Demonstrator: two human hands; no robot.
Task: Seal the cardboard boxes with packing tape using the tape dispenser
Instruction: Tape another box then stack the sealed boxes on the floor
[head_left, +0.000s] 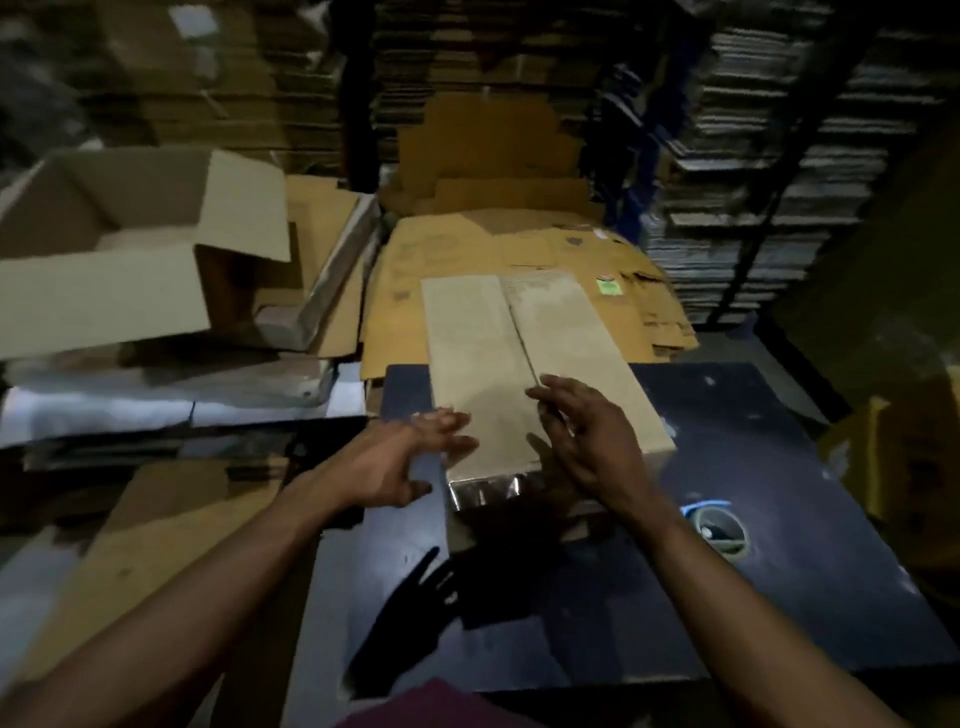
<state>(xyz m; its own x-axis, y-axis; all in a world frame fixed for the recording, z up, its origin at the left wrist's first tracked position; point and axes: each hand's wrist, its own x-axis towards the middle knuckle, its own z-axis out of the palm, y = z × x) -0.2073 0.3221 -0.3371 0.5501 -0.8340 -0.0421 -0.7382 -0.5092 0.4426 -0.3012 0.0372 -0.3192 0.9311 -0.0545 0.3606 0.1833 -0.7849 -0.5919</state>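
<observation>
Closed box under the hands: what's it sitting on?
The closed box sits on a dark blue tabletop, its far end over flattened cardboard sheets. The surface directly beneath is covered, and its contents cannot be seen.

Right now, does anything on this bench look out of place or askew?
Yes. The closed cardboard box lies skewed across the dark table, its far end hanging past the edge. Its centre seam shows no tape along the top. A tape roll sits right, untouched; both hands are open.
</observation>
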